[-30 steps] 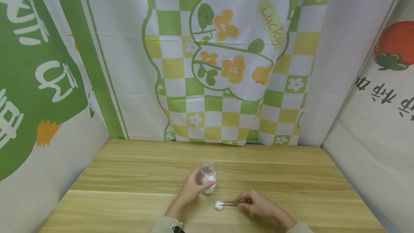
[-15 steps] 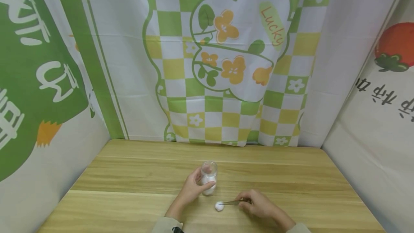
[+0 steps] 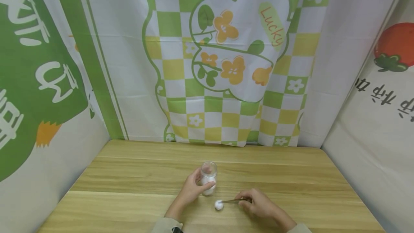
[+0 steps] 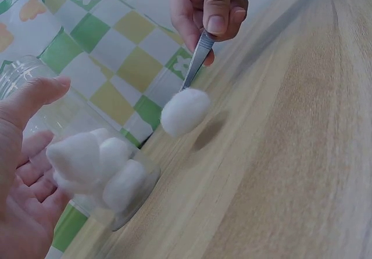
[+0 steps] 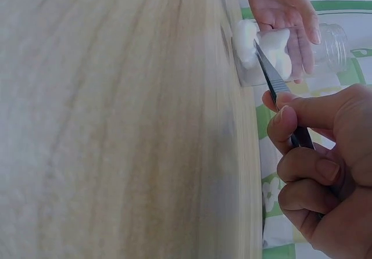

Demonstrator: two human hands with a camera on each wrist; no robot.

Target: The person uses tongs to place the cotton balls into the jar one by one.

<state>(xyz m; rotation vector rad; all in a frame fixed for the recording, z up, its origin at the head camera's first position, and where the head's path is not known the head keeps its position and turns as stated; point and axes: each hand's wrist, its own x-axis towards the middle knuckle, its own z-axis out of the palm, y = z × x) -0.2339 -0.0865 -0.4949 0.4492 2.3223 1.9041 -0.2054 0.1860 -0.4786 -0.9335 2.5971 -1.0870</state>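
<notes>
My left hand (image 3: 191, 190) holds a clear jar (image 3: 209, 170), thumb on the near side and fingers behind it. The jar stands upright and open on the table, with several white cotton balls (image 4: 96, 160) in its lower part. To the right, my right hand (image 3: 258, 204) pinches metal tweezers (image 3: 231, 201) between thumb and fingers. Their tips grip a single cotton ball (image 4: 186, 112) in front of the jar. A shadow lies apart from this ball in the left wrist view, so it hangs just above the wood. In the right wrist view the ball overlaps the jar's base.
A wooden table (image 3: 136, 172) spreads under both hands. Behind it hangs a green and yellow checked curtain (image 3: 231, 121), and printed cloths close off the left and right sides.
The tweezers' arms, spread apart a second ago, have come together on the cotton ball. The ball has risen very slightly. My left hand and the jar stay where they were.
</notes>
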